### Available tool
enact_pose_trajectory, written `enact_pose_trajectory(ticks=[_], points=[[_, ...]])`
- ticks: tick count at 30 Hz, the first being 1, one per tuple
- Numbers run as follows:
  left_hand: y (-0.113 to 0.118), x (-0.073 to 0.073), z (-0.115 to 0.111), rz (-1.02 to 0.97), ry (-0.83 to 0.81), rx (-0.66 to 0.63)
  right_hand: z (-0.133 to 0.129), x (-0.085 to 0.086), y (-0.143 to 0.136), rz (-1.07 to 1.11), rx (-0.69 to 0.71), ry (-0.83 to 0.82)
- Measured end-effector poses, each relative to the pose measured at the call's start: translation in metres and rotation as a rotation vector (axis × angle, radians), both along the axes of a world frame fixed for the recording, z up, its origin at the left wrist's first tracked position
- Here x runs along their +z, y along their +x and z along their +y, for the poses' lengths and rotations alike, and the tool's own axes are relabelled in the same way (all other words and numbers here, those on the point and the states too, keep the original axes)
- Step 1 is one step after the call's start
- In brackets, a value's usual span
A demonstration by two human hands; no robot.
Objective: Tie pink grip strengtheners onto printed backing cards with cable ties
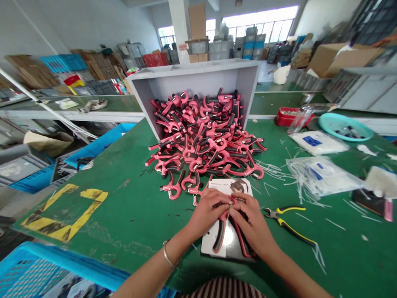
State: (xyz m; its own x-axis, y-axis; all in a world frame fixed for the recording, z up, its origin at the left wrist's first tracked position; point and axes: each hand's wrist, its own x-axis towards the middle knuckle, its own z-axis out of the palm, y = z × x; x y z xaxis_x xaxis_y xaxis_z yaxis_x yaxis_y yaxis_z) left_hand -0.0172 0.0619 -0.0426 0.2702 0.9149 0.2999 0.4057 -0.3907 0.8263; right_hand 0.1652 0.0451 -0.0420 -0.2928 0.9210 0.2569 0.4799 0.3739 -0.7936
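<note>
A red hand grip strengthener with black-padded handles (219, 236) lies on a printed card (209, 243), its handles spread toward me. At its upper end my left hand (211, 208) is closed, thumb and fingers pinching. My right hand (248, 218) closes on the same end from the other side, and the fingertips of both hands nearly meet. A small pale bit shows between them, too small to name. Fingers cover most of the grip's coil end. Right of the card lie cutting pliers with yellow-and-black handles (282, 221), apart from my hands.
A grey crate tipped on its side (194, 70) spills a heap of red hand grips (202, 136) onto the green table (133, 233). White zip ties and plastic bags (321, 175) lie right. Beyond are a turquoise dish (336, 123) and red box (284, 118). A blue basket (28, 264) stands front left.
</note>
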Motion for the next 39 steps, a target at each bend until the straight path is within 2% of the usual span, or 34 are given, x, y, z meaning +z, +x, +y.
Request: enact_pose_trajectory(ticks=[5, 15, 22, 26, 28, 31, 33, 36, 39], points=[[0.0, -0.003, -0.002, -0.073, -0.035, 0.029, -0.005, 0.003, 0.001, -0.076, 0.087, -0.019], [-0.003, 0.001, -0.006, -0.06, -0.007, 0.002, 0.001, 0.003, 0.002, -0.066, 0.092, -0.053], [-0.005, -0.004, -0.007, -0.027, 0.042, 0.0, 0.001, 0.004, 0.002, -0.059, 0.093, -0.07], [-0.012, -0.002, -0.01, 0.056, 0.107, -0.092, 0.003, 0.006, -0.001, -0.017, 0.061, -0.086], [-0.016, 0.004, -0.011, 0.056, 0.062, -0.13, 0.004, 0.007, -0.002, 0.023, 0.049, -0.095], [-0.016, 0.014, -0.012, -0.021, -0.055, -0.039, 0.005, 0.007, -0.004, 0.049, 0.101, -0.105], [-0.013, 0.021, -0.012, -0.03, -0.076, 0.036, 0.006, 0.004, -0.004, 0.044, 0.132, -0.093], [-0.004, 0.029, -0.017, 0.009, -0.013, 0.117, 0.007, -0.001, -0.005, 0.052, 0.099, -0.06], [0.007, 0.029, -0.031, 0.045, 0.119, 0.186, 0.009, -0.004, -0.009, 0.099, 0.017, -0.061]])
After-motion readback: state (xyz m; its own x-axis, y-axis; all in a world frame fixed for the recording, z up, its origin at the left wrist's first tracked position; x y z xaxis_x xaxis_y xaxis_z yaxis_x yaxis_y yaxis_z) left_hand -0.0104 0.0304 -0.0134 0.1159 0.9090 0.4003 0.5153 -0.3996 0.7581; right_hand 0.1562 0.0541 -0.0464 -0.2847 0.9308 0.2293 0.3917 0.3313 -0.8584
